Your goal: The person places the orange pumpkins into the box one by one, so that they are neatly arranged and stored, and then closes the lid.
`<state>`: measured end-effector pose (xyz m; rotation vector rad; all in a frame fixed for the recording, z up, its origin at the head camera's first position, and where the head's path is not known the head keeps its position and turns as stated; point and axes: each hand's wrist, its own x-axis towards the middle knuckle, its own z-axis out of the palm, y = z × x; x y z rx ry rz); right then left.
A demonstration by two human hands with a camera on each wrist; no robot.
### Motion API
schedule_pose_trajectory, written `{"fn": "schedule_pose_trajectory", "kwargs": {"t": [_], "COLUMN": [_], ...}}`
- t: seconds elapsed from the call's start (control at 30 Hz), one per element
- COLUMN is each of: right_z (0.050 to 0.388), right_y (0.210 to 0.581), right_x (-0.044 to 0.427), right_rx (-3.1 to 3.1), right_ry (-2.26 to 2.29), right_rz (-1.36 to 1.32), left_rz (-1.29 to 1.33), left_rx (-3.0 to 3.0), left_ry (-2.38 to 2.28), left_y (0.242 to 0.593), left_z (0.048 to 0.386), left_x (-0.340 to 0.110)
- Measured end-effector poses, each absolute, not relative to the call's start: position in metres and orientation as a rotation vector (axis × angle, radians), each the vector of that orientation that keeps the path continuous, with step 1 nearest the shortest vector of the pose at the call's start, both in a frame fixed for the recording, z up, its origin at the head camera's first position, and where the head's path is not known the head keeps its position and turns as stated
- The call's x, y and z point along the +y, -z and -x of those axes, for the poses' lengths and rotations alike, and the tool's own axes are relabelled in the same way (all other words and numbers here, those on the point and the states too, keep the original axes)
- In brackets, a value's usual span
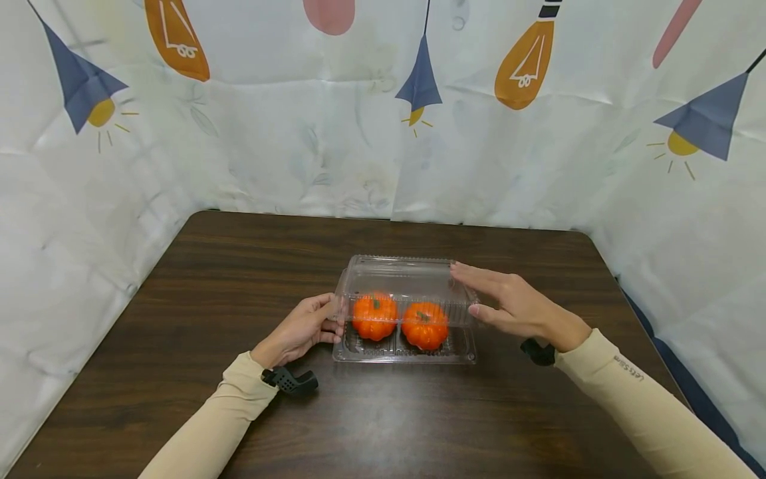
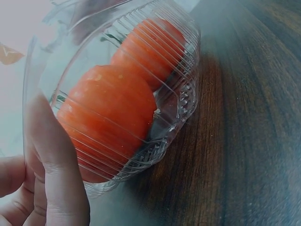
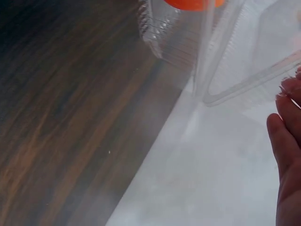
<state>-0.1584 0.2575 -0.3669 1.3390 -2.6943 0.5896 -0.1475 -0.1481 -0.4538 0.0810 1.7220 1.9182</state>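
A clear plastic clamshell container sits on the table with its hinged lid tilted part way up. Inside lie two small orange pumpkins, side by side, each with a green stem. At the container's left side, my left hand grips the edge between thumb and fingers. In the left wrist view the thumb lies against the clear ribbed plastic, beside the nearer pumpkin. My right hand has its fingers extended, their tips at the lid's right edge. Only part of that hand shows in the right wrist view.
The dark wood-grain table reaches back to a pale curtain printed with lamps and bulbs, which hangs behind and on both sides. A black strap is on the left wrist.
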Motion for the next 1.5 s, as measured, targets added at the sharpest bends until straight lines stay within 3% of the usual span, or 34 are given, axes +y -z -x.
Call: {"fn": "schedule_pose_trajectory", "kwargs": {"t": [0.7, 1.13, 1.5], "right_z": [0.152, 0.150, 0.148], "right_y": [0.401, 0.411, 0.416], "right_x": [0.257, 0.255, 0.255], "right_rx": [-2.336, -2.235, -2.188], "right_ry": [-0.367, -0.289, -0.256], "right_rz": [-1.479, -1.496, -1.497], "left_rz": [-0.078, 0.051, -0.327], "left_rx": [1.717, 1.742, 1.716], "left_ry": [-1.934, -1.867, -1.692], "left_y": [0.451, 0.450, 0.445], "left_z": [0.146, 0.133, 0.113], "left_x": [-0.149, -0.155, -0.167]}}
